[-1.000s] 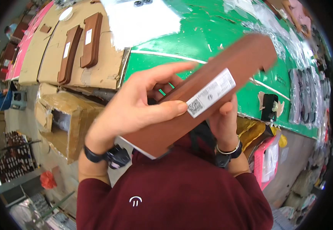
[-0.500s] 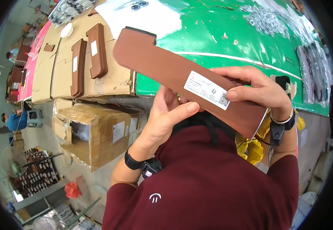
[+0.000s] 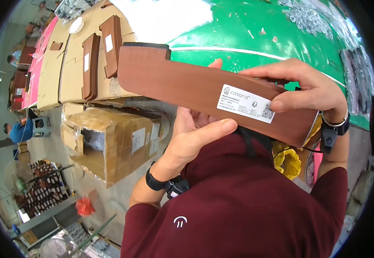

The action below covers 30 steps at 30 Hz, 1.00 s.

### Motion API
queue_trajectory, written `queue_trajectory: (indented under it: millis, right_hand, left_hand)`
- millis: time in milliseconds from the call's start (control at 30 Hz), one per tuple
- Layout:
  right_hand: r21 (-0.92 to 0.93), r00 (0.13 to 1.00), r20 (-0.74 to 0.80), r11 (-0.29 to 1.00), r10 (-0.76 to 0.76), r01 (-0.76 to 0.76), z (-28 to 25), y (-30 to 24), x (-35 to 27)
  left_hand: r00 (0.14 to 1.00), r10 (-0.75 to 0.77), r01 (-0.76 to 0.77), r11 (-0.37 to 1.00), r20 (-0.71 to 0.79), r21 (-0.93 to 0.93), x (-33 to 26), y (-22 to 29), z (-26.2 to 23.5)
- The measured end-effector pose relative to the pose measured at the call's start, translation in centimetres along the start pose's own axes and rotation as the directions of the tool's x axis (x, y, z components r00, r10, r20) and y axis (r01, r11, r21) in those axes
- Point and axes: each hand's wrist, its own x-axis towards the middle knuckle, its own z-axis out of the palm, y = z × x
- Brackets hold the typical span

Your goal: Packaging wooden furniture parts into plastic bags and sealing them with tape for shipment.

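Reddish-brown all over, the long flat bar with a notched end is up in both hands, right of the big tan cardboard carton wrapped in clear tape and a bit higher in view, so I'll use that carton as the landmark. The bar lies on a slant, its notched end closest to the carton and edged with a black strip.

Left hand is half-curled around the bar's lower edge, thumb along the near face and fingers going behind (can't see what most of them are doing back there). Right hand, farther from the carton, pinches the other end, thumb on the edge of a white rectangular printed label and fingers hooked over the top edge.

Straight beyond the carton, two similar brown bars with white labels lie side by side on flat tan cardboard sheeting. Green smooth tabletop is beyond the carton too, off to the right. Nearer than the carton and to its left there's a crumpled red plastic bag; well off to its right, a crinkled yellow bag.
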Motion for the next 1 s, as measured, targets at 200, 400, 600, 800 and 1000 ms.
queue_trajectory:
  millis: [200, 400, 600, 800, 1000]
  right_hand:
    - [-0.007, 1.000, 0.015, 1.000, -0.020, 0.021, -0.2, 0.4, 0.5]
    - [-0.022, 1.000, 0.011, 1.000, -0.020, 0.021, -0.1, 0.8, 0.9]
    - [-0.024, 1.000, 0.013, 1.000, 0.018, -0.018, -0.1, 1.1, 1.1]
    - [-0.024, 1.000, 0.006, 0.999, 0.030, -0.030, -0.3, 1.3, 1.3]
    - [-0.012, 0.999, 0.010, 0.999, 0.041, -0.041, -0.4, 1.6, 1.7]
  left_hand:
    - [1.000, 0.000, -0.001, 1.000, -0.015, -0.010, 0.1, 0.1, -0.2]
    - [0.993, -0.044, 0.051, 0.996, -0.106, 0.067, 0.2, 0.2, 0.2]
    - [0.999, 0.002, -0.003, 1.000, -0.037, -0.025, 0.2, -0.6, -0.9]
    - [1.000, -0.009, 0.008, 0.999, -0.029, -0.044, 0.4, -0.8, -1.2]
    - [0.991, -0.012, 0.022, 0.997, -0.137, 0.075, 0.8, -0.9, -0.8]
